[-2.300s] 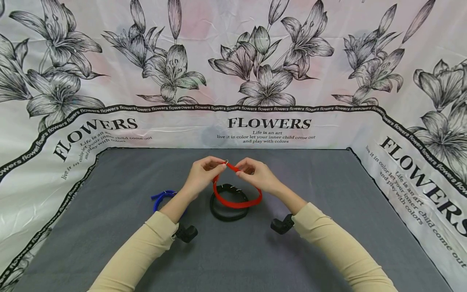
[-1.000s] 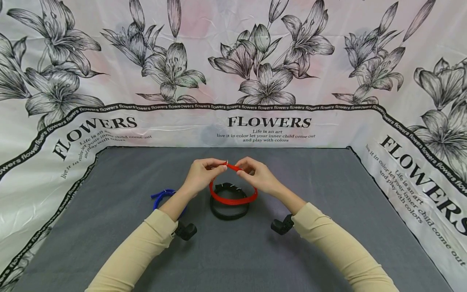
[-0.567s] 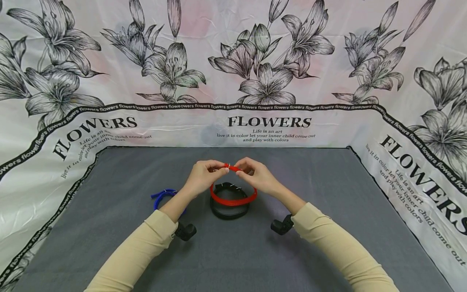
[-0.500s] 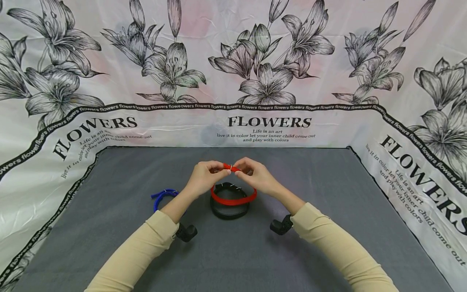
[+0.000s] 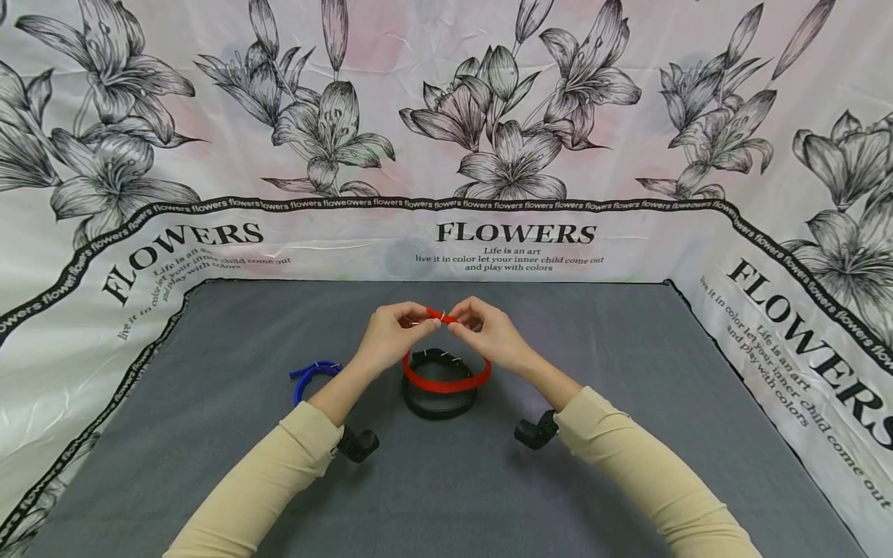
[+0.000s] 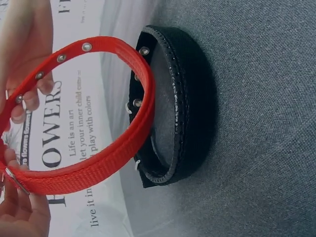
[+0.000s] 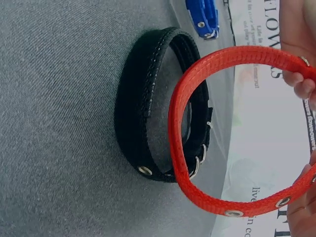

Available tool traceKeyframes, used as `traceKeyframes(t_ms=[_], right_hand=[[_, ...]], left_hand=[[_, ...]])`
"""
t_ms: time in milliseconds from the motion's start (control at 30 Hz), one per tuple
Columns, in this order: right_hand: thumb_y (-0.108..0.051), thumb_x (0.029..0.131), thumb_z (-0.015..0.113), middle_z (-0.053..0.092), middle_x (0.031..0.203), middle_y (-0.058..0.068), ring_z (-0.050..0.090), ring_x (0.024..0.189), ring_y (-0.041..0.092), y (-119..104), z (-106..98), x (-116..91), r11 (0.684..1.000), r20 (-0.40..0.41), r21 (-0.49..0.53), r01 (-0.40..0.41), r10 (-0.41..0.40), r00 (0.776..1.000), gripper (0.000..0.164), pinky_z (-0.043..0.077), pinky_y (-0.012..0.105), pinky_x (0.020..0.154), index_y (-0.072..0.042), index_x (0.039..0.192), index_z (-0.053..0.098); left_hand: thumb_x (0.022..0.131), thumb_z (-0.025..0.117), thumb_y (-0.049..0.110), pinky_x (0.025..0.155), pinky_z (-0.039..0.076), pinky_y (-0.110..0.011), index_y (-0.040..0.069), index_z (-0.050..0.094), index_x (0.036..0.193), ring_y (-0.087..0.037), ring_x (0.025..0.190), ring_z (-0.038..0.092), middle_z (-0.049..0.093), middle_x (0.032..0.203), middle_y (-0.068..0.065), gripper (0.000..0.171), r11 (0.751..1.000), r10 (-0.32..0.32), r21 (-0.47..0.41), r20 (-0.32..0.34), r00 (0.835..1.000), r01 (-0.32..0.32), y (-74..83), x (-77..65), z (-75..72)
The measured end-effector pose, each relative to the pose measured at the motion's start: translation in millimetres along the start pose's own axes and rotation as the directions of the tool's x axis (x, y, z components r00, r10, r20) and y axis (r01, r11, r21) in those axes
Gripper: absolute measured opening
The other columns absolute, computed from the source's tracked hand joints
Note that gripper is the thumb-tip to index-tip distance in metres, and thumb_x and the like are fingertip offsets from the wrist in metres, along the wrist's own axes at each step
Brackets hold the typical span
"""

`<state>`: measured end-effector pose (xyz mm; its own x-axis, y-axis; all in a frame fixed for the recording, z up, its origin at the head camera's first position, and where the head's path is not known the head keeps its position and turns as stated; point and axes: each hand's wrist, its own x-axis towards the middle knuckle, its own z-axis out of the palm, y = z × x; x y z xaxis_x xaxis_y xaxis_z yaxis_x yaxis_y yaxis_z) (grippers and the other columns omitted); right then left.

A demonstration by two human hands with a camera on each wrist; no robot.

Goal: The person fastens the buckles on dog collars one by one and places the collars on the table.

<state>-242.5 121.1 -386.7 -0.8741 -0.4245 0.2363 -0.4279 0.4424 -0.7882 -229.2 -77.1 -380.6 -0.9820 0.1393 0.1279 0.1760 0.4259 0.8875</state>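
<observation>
A red pet collar (image 5: 447, 387) hangs as a loop between both hands, above the table. My left hand (image 5: 391, 335) pinches its buckle end, where a metal piece shows in the left wrist view. My right hand (image 5: 494, 335) pinches the red strap just to the right of a small metal ring between the fingertips. Eyelets line the red strap (image 7: 217, 205) in the right wrist view. Beneath the loop stands a black collar (image 6: 197, 103), with metal fittings. The fingertips partly hide the buckle.
Left of centre, a blue collar (image 5: 304, 380) lies on the grey tablecloth (image 5: 446, 496), partly hidden by the left forearm. A white flower-printed cloth (image 5: 349, 256) rises behind and along the sides.
The metal ring has shifted right along the red strap, and the fingertips of both hands are closer together. The hanging loop has moved slightly left and up. The black and blue collars stay put.
</observation>
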Motion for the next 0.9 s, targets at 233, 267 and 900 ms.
traceKeyframes(t_ms=[233, 267, 900], right_hand=[[-0.022, 0.089, 0.062, 0.063, 0.084, -0.002, 0.056, 0.072, 0.014, -0.4, 0.4, 0.6, 1.000, -0.004, -0.009, 0.000, 0.000, 1.000, 0.013, 0.046, 0.029, 0.063, -0.017, 0.099, 0.058], [-0.021, 0.089, 0.063, 0.063, 0.084, -0.002, 0.056, 0.071, 0.014, -0.3, 0.2, 0.8, 1.000, -0.009, -0.011, 0.003, -0.003, 1.000, 0.013, 0.046, 0.029, 0.063, -0.016, 0.099, 0.058], [-0.024, 0.092, 0.058, 0.063, 0.093, 0.000, 0.058, 0.078, 0.014, -5.2, 2.6, 5.2, 1.000, 0.012, 0.000, 0.004, -0.004, 1.000, 0.015, 0.047, 0.031, 0.067, -0.017, 0.105, 0.058]], left_hand=[[0.083, 0.067, 0.036, 0.060, 0.049, -0.028, 0.014, 0.069, 0.099, -0.016, 0.077, 0.060, 0.068, 0.090, -0.002, 0.027, 1.000, 0.014, 0.027, 0.016, 1.000, -0.015, 0.2, 0.2, 0.1], [0.084, 0.066, 0.037, 0.058, 0.048, -0.028, 0.015, 0.069, 0.099, -0.016, 0.075, 0.059, 0.067, 0.088, -0.003, 0.027, 1.000, 0.020, 0.021, 0.010, 1.000, -0.020, 0.6, 0.1, -0.1], [0.089, 0.060, 0.032, 0.064, 0.053, -0.031, 0.016, 0.062, 0.100, -0.020, 0.077, 0.066, 0.062, 0.094, -0.004, 0.019, 0.986, 0.055, -0.157, 0.000, 0.998, -0.054, 5.1, -0.2, -2.0]])
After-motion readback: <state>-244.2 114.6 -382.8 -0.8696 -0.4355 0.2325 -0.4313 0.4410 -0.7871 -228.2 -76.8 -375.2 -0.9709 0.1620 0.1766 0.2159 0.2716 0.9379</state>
